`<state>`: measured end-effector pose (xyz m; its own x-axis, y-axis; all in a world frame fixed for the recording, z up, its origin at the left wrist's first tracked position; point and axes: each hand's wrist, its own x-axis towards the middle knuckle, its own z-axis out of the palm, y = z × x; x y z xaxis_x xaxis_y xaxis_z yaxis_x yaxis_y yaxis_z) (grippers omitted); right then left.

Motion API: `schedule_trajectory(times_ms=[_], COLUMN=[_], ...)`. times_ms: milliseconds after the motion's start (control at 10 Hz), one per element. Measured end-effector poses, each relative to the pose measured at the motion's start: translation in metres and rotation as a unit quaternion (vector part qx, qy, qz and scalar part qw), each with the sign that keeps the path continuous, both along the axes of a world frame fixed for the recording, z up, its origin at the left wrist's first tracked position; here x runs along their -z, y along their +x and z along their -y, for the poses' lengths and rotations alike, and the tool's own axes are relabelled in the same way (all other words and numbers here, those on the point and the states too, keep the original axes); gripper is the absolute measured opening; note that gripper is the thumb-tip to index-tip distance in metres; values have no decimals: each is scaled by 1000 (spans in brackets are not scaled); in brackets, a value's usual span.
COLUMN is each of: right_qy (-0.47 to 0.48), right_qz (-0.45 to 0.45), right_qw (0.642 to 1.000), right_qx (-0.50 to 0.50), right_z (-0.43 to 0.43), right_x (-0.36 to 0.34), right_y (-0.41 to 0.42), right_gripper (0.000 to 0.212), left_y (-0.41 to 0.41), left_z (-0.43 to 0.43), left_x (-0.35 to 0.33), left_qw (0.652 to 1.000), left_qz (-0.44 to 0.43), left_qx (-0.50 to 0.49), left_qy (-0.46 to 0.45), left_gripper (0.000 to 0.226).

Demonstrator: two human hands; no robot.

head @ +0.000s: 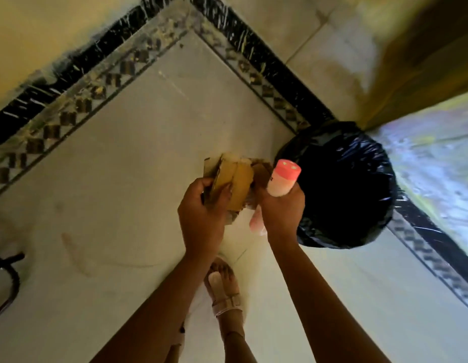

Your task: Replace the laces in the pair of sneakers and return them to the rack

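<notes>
Though close, bottle label (274,180) illegible.

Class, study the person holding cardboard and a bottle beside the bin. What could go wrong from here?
1. The cardboard is several loose pieces in the left hand; one could slip and land on the floor, short of the bin.
2. The right hand grips the bottle low down, close to the bin's mouth; it might fall in too.

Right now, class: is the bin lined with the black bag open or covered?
Open: no lid covers the bin; the black bag lining it gapes, dark inside showing.
</notes>
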<state>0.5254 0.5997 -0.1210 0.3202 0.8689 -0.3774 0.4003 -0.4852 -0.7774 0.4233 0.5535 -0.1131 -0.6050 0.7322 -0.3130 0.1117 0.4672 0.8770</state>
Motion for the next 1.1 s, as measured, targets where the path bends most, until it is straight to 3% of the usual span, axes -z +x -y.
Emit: schedule_trajectory(times_ms=[200,400,500,600,700,1100], right_qy=[12,-40,-68,-77,-82,-79], right_qz=[14,57,50,47,14,20], right_qw=[995,985,982,982,984,991], right_qx=[100,161,167,163,156,105], right_z=[-25,-43,-49,-57,-63,-33], right_x=[-55,-64,-61,-57,-55,-89], right_y=[63,120,141,155,165,160], right_gripper=[38,37,39,41,62,42], left_y=[57,113,128,137,139,127], left_z=[-41,-74,-86,-98,-102,-60], left_x=[-54,-69,-63,-55,-52,-77], left_qw=[995,984,965,926,896,918], left_qz=[11,2,-2,53,106,66], left_qx=[83,178,253,350,401,358], left_qy=[45,-26,-65,-129,-160,-158], left_gripper=[20,24,25,42,63,39])
